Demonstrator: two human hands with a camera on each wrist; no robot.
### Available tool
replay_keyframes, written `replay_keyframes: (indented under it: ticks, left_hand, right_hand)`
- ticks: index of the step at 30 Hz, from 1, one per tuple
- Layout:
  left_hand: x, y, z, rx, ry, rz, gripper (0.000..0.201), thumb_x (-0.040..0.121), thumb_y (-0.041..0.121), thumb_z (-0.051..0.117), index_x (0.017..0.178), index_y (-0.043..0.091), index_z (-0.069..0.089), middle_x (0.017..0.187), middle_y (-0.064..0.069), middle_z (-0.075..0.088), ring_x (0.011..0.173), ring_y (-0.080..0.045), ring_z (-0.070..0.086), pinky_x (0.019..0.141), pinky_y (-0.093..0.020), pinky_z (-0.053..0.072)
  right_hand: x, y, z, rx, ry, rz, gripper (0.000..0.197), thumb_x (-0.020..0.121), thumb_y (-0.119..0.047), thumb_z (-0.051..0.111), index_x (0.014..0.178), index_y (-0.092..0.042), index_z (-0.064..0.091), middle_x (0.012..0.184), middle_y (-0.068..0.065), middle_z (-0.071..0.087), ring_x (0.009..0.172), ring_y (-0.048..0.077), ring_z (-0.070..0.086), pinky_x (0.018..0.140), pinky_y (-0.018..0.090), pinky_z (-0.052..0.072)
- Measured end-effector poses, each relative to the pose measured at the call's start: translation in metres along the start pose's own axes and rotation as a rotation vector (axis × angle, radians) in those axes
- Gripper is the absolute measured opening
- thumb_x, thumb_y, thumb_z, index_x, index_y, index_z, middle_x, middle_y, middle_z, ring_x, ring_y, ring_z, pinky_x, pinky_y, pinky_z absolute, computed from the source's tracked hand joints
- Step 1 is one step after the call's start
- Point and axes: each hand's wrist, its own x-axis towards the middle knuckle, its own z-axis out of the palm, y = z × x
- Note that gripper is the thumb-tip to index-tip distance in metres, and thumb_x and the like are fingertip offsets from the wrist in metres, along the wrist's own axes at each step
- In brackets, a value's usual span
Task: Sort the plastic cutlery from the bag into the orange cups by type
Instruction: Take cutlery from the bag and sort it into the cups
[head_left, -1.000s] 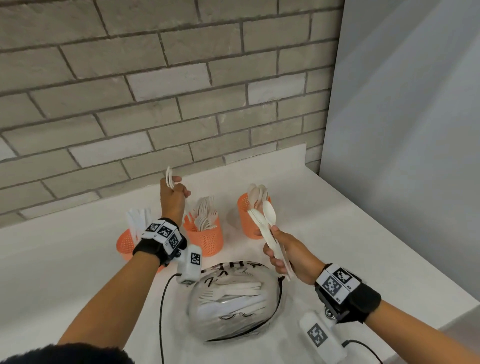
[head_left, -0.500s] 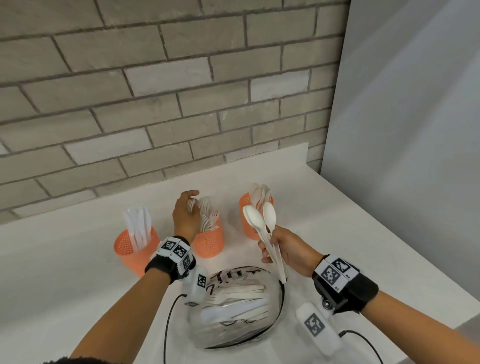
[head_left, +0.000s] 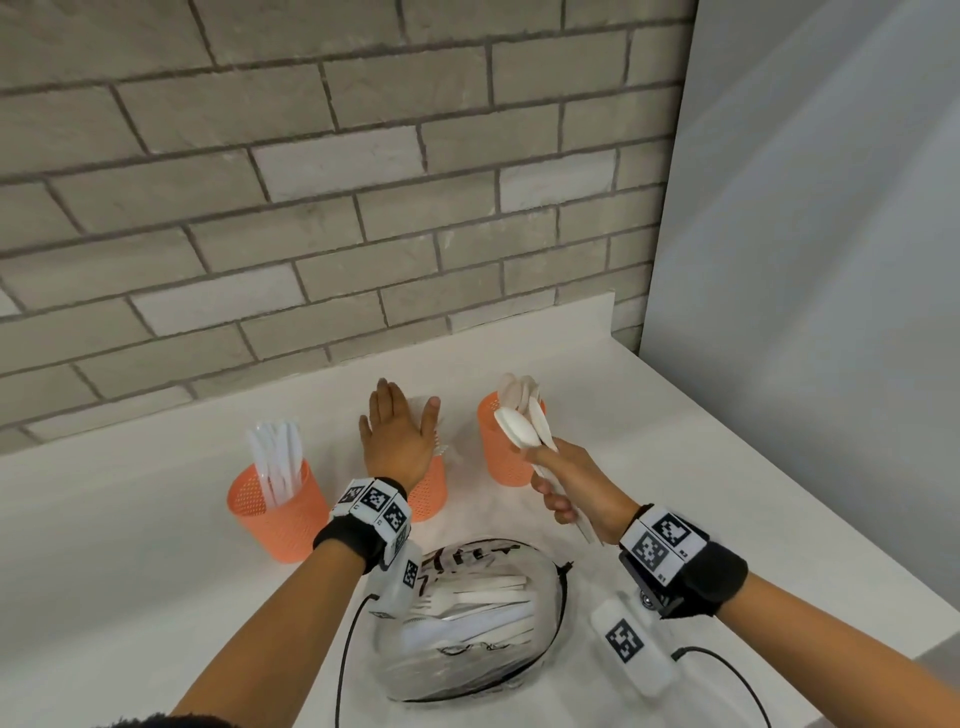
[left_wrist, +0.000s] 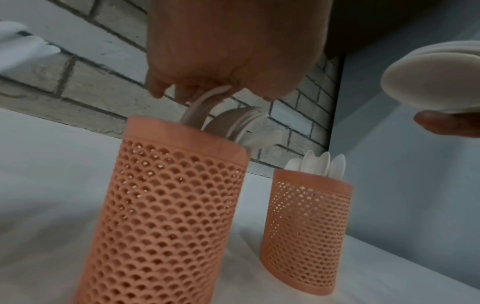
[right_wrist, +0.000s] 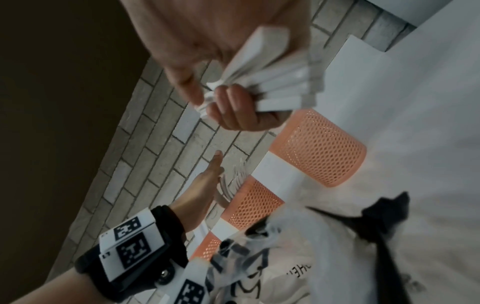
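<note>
Three orange mesh cups stand in a row. The left cup (head_left: 278, 512) holds knives (head_left: 275, 457), and the right cup (head_left: 506, 457) holds spoons (head_left: 519, 389). My left hand (head_left: 397, 426) lies flat, fingers straight, over the middle cup (head_left: 430, 496); its fingers touch the tops of the forks (left_wrist: 205, 105) standing in that cup (left_wrist: 166, 205). My right hand (head_left: 553, 480) grips a bunch of spoons (head_left: 517, 428) by their handles (right_wrist: 272, 82), bowls up, just in front of the right cup. The clear bag (head_left: 467, 618) of cutlery lies between my forearms.
A brick wall (head_left: 311, 208) runs behind the cups and a grey panel (head_left: 805, 260) closes off the right side. The white counter (head_left: 130, 571) extends to the left. A black cable (head_left: 343, 654) trails beside the bag.
My left hand came down from above, set its forks into the middle cup and opened flat over them. My right hand carried its spoons closer to the right cup.
</note>
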Motion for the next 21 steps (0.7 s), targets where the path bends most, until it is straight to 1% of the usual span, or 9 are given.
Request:
replay_keyframes:
  ticks: [2, 5, 9, 12, 14, 15, 17, 19, 21]
  left_hand:
    - [-0.001, -0.001, 0.0, 0.029, -0.034, 0.026, 0.068, 0.097, 0.048, 0.023, 0.148, 0.004, 0.01, 0.158, -0.011, 0.008, 0.146, -0.024, 0.008, 0.12, -0.043, 0.007]
    - [0.0, -0.002, 0.0, 0.06, -0.086, 0.021, 0.067, 0.097, 0.048, 0.022, 0.146, 0.002, 0.016, 0.156, -0.012, 0.017, 0.143, -0.026, 0.016, 0.117, -0.046, 0.014]
    - [0.0, 0.002, -0.01, -0.034, -0.122, -0.028, 0.071, 0.096, 0.051, 0.021, 0.148, 0.005, 0.008, 0.158, -0.01, 0.009, 0.146, -0.024, 0.009, 0.119, -0.045, 0.007]
    - [-0.009, 0.005, -0.029, -0.161, -0.087, -0.037, 0.069, 0.097, 0.05, 0.023, 0.148, 0.006, 0.009, 0.158, -0.011, 0.011, 0.146, -0.023, 0.009, 0.119, -0.041, 0.008]
    - [-0.023, 0.008, -0.047, -0.277, -0.049, -0.037, 0.063, 0.098, 0.044, 0.029, 0.147, 0.007, 0.017, 0.156, -0.011, 0.019, 0.144, -0.023, 0.019, 0.117, -0.035, 0.015]
    - [-0.032, 0.009, -0.057, -0.32, -0.034, -0.024, 0.058, 0.098, 0.041, 0.032, 0.145, 0.009, 0.025, 0.153, -0.01, 0.026, 0.141, -0.023, 0.027, 0.114, -0.032, 0.021]
    - [-0.054, 0.006, -0.075, -0.365, -0.042, 0.023, 0.041, 0.097, 0.031, 0.041, 0.133, 0.012, 0.044, 0.142, -0.008, 0.044, 0.126, -0.02, 0.044, 0.099, -0.026, 0.033]
    - [-0.081, -0.001, -0.086, -0.409, -0.086, 0.061, 0.021, 0.095, 0.022, 0.048, 0.111, 0.013, 0.057, 0.123, -0.001, 0.057, 0.111, -0.009, 0.052, 0.089, -0.017, 0.034]
    - [-0.11, -0.01, -0.092, -0.407, -0.104, 0.063, 0.01, 0.091, 0.017, 0.055, 0.097, 0.013, 0.062, 0.106, 0.006, 0.061, 0.098, 0.006, 0.051, 0.081, 0.0, 0.031]
  right_hand:
    - [0.0, 0.001, 0.0, -0.071, 0.032, -0.071, 0.009, 0.09, -0.02, 0.056, 0.094, -0.014, 0.051, 0.055, -0.001, 0.037, 0.035, 0.005, 0.028, 0.034, 0.015, 0.022]
    - [0.004, 0.005, -0.001, -0.108, 0.084, -0.143, 0.007, 0.088, -0.012, 0.059, 0.085, -0.011, 0.053, 0.052, 0.001, 0.037, 0.031, 0.004, 0.029, 0.033, 0.014, 0.024]
    - [0.013, 0.006, -0.003, -0.13, 0.155, -0.183, 0.025, 0.088, -0.014, 0.061, 0.066, -0.013, 0.048, 0.051, 0.004, 0.038, 0.028, 0.005, 0.032, 0.033, 0.018, 0.034]
    - [0.024, -0.001, -0.007, -0.124, 0.227, -0.248, 0.028, 0.088, -0.025, 0.061, 0.064, -0.015, 0.051, 0.05, 0.003, 0.04, 0.035, 0.009, 0.041, 0.045, 0.027, 0.047]
    - [0.033, -0.008, -0.01, -0.188, 0.299, -0.319, 0.029, 0.088, -0.032, 0.06, 0.065, -0.016, 0.054, 0.051, 0.0, 0.047, 0.046, 0.016, 0.047, 0.058, 0.035, 0.048]
    - [0.037, -0.012, -0.011, -0.233, 0.338, -0.356, 0.032, 0.089, -0.036, 0.058, 0.063, -0.016, 0.054, 0.052, 0.0, 0.05, 0.05, 0.018, 0.05, 0.061, 0.034, 0.047]
    - [0.042, -0.02, -0.01, -0.274, 0.41, -0.437, 0.041, 0.091, -0.038, 0.053, 0.056, -0.018, 0.051, 0.053, 0.0, 0.053, 0.053, 0.016, 0.053, 0.059, 0.024, 0.045]
    - [0.048, -0.027, -0.006, -0.251, 0.464, -0.513, 0.047, 0.092, -0.036, 0.052, 0.05, -0.018, 0.045, 0.049, -0.001, 0.05, 0.046, 0.007, 0.051, 0.052, 0.016, 0.04]
    - [0.056, -0.032, -0.002, -0.212, 0.504, -0.561, 0.05, 0.093, -0.034, 0.052, 0.048, -0.013, 0.044, 0.047, 0.002, 0.048, 0.042, 0.006, 0.049, 0.052, 0.021, 0.04]
